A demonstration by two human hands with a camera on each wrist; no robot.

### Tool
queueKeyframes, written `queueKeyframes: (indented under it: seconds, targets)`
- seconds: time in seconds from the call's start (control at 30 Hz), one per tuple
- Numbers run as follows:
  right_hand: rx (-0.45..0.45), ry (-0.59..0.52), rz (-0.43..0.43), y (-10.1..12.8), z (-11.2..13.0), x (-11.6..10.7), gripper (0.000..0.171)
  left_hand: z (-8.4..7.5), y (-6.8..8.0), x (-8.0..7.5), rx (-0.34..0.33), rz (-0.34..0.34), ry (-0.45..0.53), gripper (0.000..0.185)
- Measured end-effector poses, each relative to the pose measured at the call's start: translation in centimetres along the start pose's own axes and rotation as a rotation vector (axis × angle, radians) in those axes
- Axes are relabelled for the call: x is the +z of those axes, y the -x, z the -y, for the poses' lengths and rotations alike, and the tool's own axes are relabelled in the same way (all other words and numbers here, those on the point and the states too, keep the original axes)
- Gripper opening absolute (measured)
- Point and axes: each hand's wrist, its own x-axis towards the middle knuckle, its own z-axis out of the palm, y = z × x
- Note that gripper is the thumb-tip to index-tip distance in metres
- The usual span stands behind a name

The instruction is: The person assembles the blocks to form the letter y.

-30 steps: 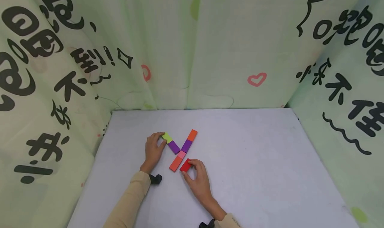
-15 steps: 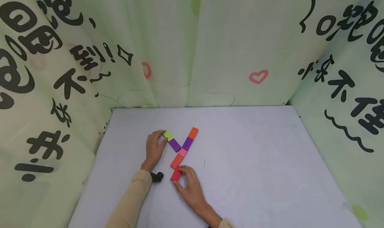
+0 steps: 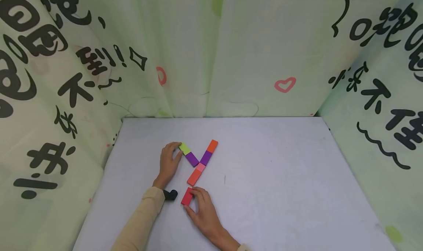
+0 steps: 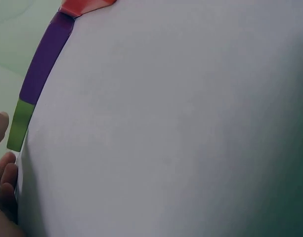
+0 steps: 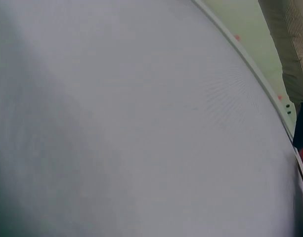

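My left hand (image 3: 167,164) has thumb and fingertips on either side of a lime green block (image 3: 184,148), which lies end to end with a purple block (image 3: 192,159). That pair meets a slanting row: an orange block (image 3: 212,146), a second purple block (image 3: 206,157), a pink block (image 3: 200,167) and an orange-red block (image 3: 194,177), together making a Y. Below the row, my right hand (image 3: 205,212) pinches a red block (image 3: 187,196) between thumb and fingers, a small gap from the orange-red one. Left wrist view: the green block (image 4: 21,126) and fingertips show at the left edge.
The blocks lie on a white table (image 3: 281,181). A pale green curtain (image 3: 248,53) with dark lettering surrounds it at the back and sides. A black wrist strap piece (image 3: 170,195) juts from the left cuff, close to the red block.
My right hand has carried the red block leftward and toward me, from beside the orange-red block to below its lower end. The left hand stays at the green block.
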Motion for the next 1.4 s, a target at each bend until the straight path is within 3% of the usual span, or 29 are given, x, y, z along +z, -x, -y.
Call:
queueKeyframes:
  seconds: [0.23, 0.5, 0.73, 1.17, 1.4]
  targets:
    - [-0.002, 0.033, -0.005, -0.3, 0.5, 0.2, 0.057, -0.1, 1.1, -0.7, -0.052, -0.014, 0.061, 0.039]
    - [0.077, 0.050, 0.042, -0.4, 0.7, 0.4, 0.054, 0.0, 2.9, -1.1, -0.066, 0.000, 0.058, 0.039]
    - [0.056, 0.046, 0.028, -0.3, 0.7, 0.4, 0.055, 0.2, 2.4, -0.9, -0.043, 0.030, 0.030, 0.041]
    - [0.005, 0.079, -0.031, -0.3, 0.3, 0.8, 0.056, 0.5, 1.8, -0.2, 0.060, -0.006, -0.085, 0.033]
    - [-0.007, 0.103, -0.016, -0.4, 0.4, 0.7, 0.052, 0.2, 2.0, -0.4, 0.065, -0.007, -0.087, 0.033]
